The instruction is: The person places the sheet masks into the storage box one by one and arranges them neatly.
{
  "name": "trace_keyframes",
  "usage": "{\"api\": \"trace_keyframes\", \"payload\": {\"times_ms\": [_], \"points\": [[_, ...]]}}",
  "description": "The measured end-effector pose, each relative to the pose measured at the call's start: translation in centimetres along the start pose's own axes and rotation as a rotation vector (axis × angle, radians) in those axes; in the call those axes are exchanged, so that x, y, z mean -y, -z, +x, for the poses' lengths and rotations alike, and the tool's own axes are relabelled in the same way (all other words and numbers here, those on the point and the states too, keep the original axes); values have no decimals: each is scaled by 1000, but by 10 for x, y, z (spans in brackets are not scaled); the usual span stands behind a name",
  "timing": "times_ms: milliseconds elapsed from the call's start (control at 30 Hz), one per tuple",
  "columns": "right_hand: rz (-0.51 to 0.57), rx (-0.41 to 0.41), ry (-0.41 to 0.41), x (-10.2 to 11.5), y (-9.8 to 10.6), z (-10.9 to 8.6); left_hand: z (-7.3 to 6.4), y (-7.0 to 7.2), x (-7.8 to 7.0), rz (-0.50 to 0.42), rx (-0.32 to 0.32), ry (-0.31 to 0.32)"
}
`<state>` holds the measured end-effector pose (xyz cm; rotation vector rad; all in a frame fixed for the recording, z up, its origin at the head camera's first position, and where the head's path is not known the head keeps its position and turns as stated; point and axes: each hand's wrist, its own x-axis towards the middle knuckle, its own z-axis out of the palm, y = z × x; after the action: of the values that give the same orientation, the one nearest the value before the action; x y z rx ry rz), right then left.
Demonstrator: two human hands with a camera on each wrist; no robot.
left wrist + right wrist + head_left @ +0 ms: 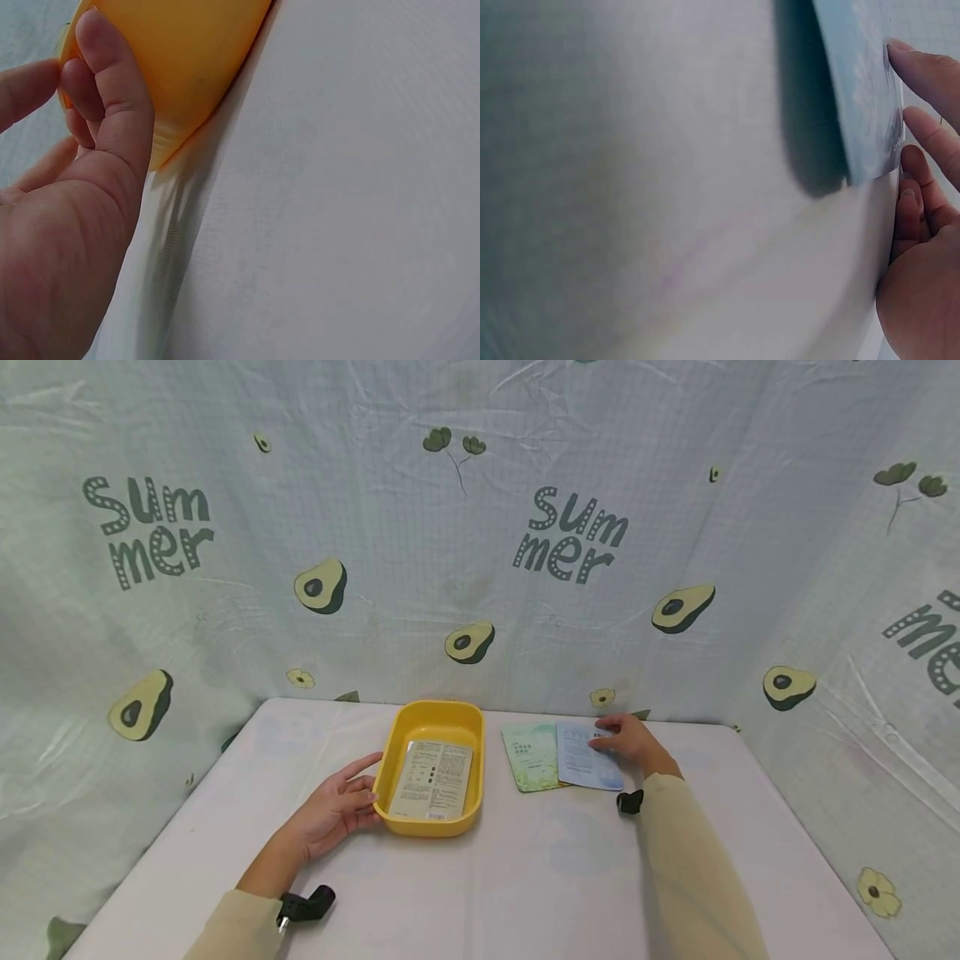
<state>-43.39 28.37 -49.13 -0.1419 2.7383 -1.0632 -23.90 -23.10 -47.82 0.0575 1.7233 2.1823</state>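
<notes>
A yellow plastic tray [435, 712] holds a flat beige packet [431, 781] printed with small text. My left hand [341, 810] grips the tray's left rim; the left wrist view shows fingers [109, 56] curled against it. To the right, a light blue printed packet [587, 758] partly covers a green one [531, 756]. My right hand [630, 742] holds the blue packet near its upper right corner. In the right wrist view this packet [866, 90] casts a shadow below its edge, with my right fingertips right at its far edge.
A white cloth [525, 885] covers the table under the tray and packets. Behind it rises a pale curtain [390, 527] printed with avocados and lettering. An orange-yellow sliver [564, 785] shows beneath the blue packet. Each wrist wears a small black camera [307, 906].
</notes>
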Motion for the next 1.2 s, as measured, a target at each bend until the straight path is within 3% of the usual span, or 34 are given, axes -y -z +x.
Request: {"api": "trace_keyframes", "payload": {"times_ms": [1200], "points": [[-26,42,-79,15,-3,-5,0,0,1,-2,4,-6]]}}
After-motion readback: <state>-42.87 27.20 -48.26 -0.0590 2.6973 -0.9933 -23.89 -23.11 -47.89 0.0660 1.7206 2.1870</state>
